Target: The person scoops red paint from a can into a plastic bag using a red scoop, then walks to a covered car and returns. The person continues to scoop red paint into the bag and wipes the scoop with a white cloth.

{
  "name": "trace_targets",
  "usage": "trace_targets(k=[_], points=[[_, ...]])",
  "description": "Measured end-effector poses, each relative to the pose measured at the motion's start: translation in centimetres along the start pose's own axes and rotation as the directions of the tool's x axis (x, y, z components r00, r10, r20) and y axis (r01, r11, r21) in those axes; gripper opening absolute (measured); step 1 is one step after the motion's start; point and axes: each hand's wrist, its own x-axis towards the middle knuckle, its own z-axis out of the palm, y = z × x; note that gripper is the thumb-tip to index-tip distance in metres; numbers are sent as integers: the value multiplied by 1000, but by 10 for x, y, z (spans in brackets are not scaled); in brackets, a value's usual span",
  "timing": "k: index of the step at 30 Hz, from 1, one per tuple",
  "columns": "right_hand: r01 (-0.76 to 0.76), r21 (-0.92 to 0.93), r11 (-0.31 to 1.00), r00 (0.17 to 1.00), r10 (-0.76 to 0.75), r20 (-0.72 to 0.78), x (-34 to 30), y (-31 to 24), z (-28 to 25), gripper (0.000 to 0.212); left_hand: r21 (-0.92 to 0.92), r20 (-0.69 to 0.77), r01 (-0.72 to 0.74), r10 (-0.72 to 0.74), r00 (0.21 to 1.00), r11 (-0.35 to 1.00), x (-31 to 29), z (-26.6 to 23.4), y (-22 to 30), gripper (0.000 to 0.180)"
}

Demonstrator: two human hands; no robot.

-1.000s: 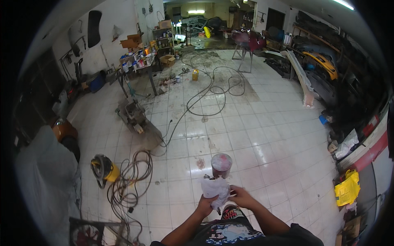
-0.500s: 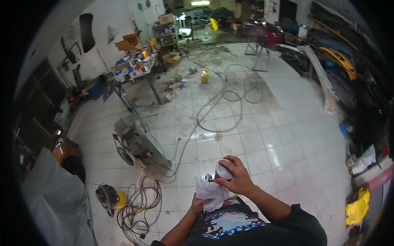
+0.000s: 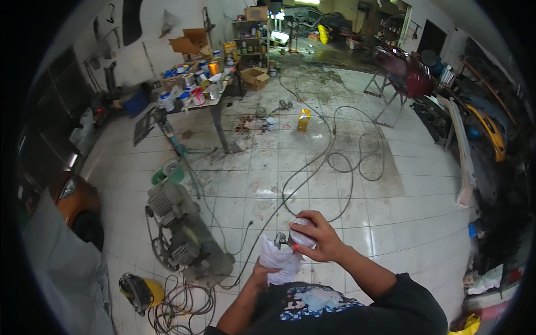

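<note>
In front of my body, my left hand (image 3: 262, 273) is closed around a bunched white cloth (image 3: 282, 262). A small shiny metal part (image 3: 280, 240) pokes out above the cloth. It looks like part of a paint spray gun, most of which the cloth and fingers hide. Just to the right, my right hand (image 3: 324, 240) grips a round, pale-topped cup (image 3: 302, 231), fingers curled over its top and thumb against the near side. The cup sits right beside the metal part. Whether the two are joined cannot be made out.
An air compressor (image 3: 187, 245) stands on the tiled floor to my left, near a yellow-and-black vacuum (image 3: 142, 293) and coiled hoses (image 3: 184, 312). A long hose (image 3: 285, 195) loops ahead. Farther off are a cluttered table (image 3: 215, 103) and a dark red car panel (image 3: 405, 72) on a stand.
My view has swung, so the compressor, table and red panel sit differently in it. Both hands keep their hold; the cloth and cup have shifted only slightly, and the metal part shows more.
</note>
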Motion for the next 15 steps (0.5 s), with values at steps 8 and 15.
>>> trace_targets(k=[8,15], points=[[20,83,996,999,-24,47,196,137,-50,55,40,242,77,-85,966,996,230,-83,144,85],[120,287,950,970,-174,171,348,279,-78,55,-144,322,207,-151,934,968,403,-151,212,84]])
